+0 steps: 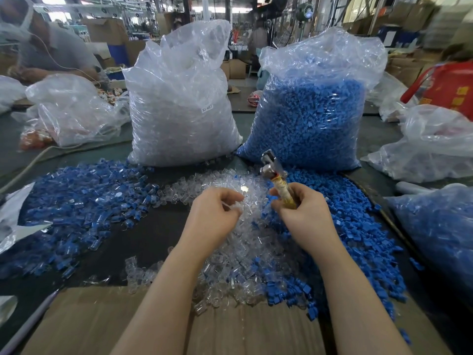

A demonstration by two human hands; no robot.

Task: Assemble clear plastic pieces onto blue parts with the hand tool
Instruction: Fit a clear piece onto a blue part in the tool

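Observation:
My right hand (305,216) grips the yellowish handle of a small hammer (275,172), whose metal head points up and away. My left hand (215,213) is curled over the loose heap of clear plastic pieces (245,252) and pinches a small clear piece (231,207) between thumb and fingers. Loose blue parts (358,239) lie in a long heap on the right of the clear ones. A spread of joined blue-and-clear pieces (76,208) covers the table to the left.
Two big bags stand behind the heaps, one of clear pieces (179,111) and one of blue parts (312,116). More bags lie at the right (440,234) and left (74,108). A cardboard sheet (102,324) lies at the near edge. Other people work across the table.

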